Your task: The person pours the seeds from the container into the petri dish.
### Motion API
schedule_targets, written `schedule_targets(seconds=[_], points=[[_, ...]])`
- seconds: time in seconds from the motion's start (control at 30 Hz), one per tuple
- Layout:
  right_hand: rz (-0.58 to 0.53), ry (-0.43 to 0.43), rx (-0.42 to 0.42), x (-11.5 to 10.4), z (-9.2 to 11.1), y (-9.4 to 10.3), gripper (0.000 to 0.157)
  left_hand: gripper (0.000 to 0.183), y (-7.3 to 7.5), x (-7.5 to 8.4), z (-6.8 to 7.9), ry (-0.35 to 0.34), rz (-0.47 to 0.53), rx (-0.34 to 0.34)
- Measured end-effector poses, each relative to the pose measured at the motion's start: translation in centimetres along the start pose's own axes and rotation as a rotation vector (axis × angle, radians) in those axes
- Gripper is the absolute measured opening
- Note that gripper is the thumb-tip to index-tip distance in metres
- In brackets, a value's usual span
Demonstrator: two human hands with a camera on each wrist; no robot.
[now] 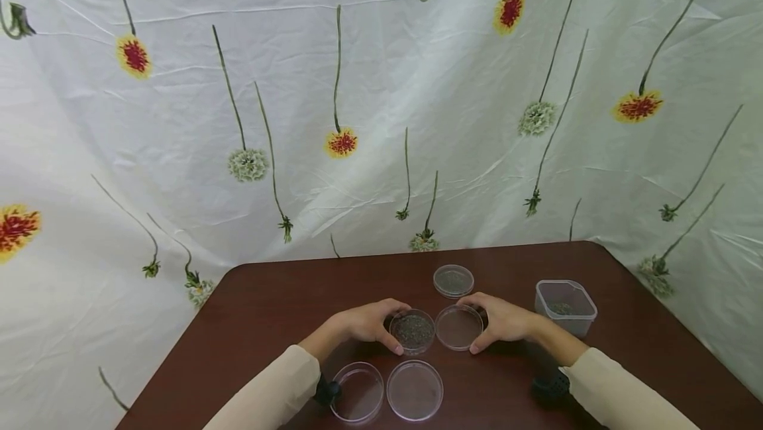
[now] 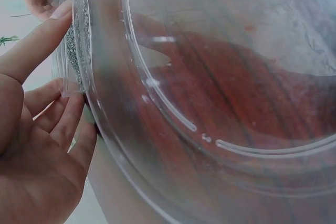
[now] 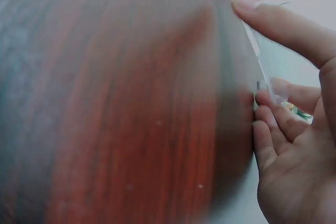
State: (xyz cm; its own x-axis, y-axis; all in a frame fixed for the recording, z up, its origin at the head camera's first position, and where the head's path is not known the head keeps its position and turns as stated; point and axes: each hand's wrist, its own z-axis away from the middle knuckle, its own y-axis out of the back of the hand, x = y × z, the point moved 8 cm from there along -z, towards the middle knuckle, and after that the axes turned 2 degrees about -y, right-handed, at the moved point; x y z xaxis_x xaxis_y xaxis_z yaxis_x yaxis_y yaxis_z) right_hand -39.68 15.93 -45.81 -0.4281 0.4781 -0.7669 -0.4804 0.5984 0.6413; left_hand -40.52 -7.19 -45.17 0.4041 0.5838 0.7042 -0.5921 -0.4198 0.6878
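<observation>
My left hand (image 1: 372, 322) grips a round clear petri dish (image 1: 419, 352) from its left side, thumb at the near rim and fingers at the far side. Dark grey-green granules (image 1: 412, 330) cover its floor. In the left wrist view the granules (image 2: 80, 35) show edge-on between thumb and fingers. On the right, my right hand (image 1: 505, 319) holds a second petri dish piece (image 1: 459, 328), with no granules in it, between thumb and fingers. The two pieces sit side by side, rims close together. The right wrist view shows its thin edge (image 3: 257, 51) at the thumb.
Two more clear dish pieces, a left one (image 1: 357, 393) and a right one (image 1: 415, 391), lie nearer on the dark brown table (image 1: 286, 297). A petri dish (image 1: 454, 280) with some granules stands behind. At right is a clear plastic tub (image 1: 581, 317) with granules. A flowered cloth (image 1: 381, 85) hangs behind.
</observation>
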Motion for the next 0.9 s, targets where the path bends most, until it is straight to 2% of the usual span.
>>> schedule_targets(seconds=[0.3, 0.6, 0.9], points=[[-0.108, 0.027, -0.015, -0.6, -0.4, 0.2, 0.090, 0.080, 0.1, -0.1, -0.1, 0.003, 0.007, -0.016], [-0.283, 0.059, -0.019, -1.6, -1.5, -0.4, 0.087, 0.080, 0.0, -0.3, -0.1, 0.004, 0.022, -0.008], [-0.323, 0.085, 0.004, -2.9, -2.7, -1.2, 0.088, 0.079, -0.1, -0.4, 0.1, 0.012, 0.031, 0.002]])
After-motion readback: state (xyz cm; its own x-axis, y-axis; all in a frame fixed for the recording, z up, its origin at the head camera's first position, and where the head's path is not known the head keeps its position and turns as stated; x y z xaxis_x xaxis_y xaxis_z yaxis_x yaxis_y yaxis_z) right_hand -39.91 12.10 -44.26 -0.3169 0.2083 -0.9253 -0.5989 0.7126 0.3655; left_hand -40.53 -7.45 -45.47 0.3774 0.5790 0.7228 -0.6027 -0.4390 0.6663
